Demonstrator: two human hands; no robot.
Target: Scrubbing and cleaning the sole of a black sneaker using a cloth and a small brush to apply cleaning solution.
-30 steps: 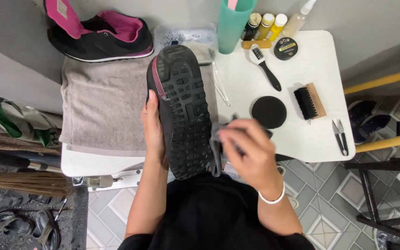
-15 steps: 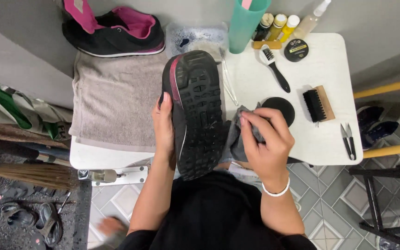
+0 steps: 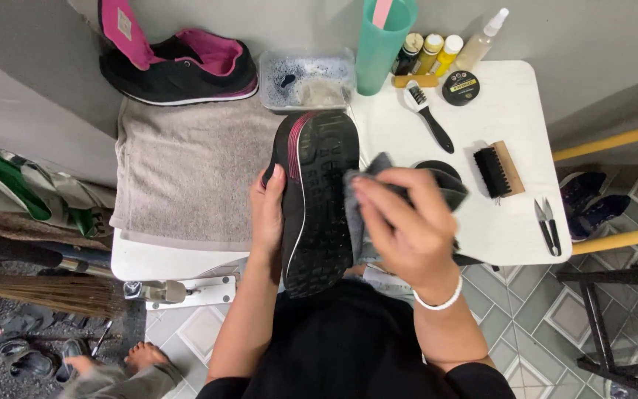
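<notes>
a black sneaker with pink trim (image 3: 317,199) is gripped sole-up by the left hand (image 3: 267,214); a grey cloth (image 3: 378,193) is clenched in the right hand (image 3: 406,222). wiping is judged underway; a steady hold is called for next.

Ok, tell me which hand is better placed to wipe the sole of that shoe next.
The right hand: it already grips the grey cloth against the edge of the upturned black shoe. The left hand is busy clasping the shoe's other side.

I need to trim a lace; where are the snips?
In the head view, the snips lie near the table's right edge, just right of the wooden brush.
</notes>
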